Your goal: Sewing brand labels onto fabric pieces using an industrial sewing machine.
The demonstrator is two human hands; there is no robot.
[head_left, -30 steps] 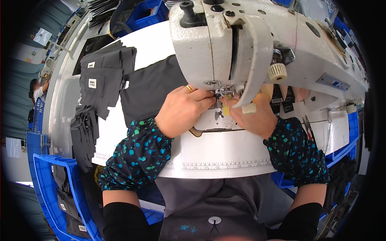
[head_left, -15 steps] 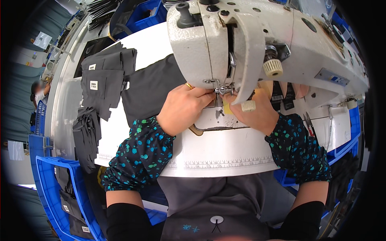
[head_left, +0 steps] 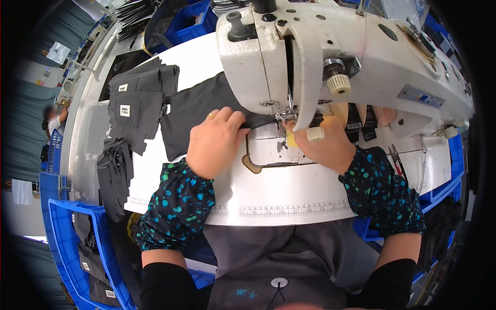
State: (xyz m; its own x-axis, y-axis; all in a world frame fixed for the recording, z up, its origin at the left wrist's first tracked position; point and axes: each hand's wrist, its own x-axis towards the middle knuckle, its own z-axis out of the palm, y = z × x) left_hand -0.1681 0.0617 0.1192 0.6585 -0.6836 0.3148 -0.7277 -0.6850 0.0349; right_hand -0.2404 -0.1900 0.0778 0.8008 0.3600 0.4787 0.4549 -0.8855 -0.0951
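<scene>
A piece of dark grey fabric [head_left: 194, 111] lies flat on the white table of a sewing machine [head_left: 330, 46], its right end running under the head toward the presser foot [head_left: 284, 114]. My left hand [head_left: 214, 144] is closed on the near edge of this fabric, left of the foot, fingers bent and thumb tucked in. Close to the right side of the foot is my right hand [head_left: 328, 145], its fingers bent together and partly hidden behind the machine's lever and knob. What those fingertips hold does not show.
Stacked dark grey pieces with white labels [head_left: 137, 111] lie at the left, with narrow dark strips [head_left: 114, 165] nearer me. Dark tags [head_left: 369, 124] and red-handled snips [head_left: 397, 160] lie right. A blue crate [head_left: 57, 243] holds labelled pieces. Another person [head_left: 53, 121] sits far left.
My left hand has drawn away from the presser foot, left and slightly nearer me, along the fabric's edge. The right hand has barely shifted.
</scene>
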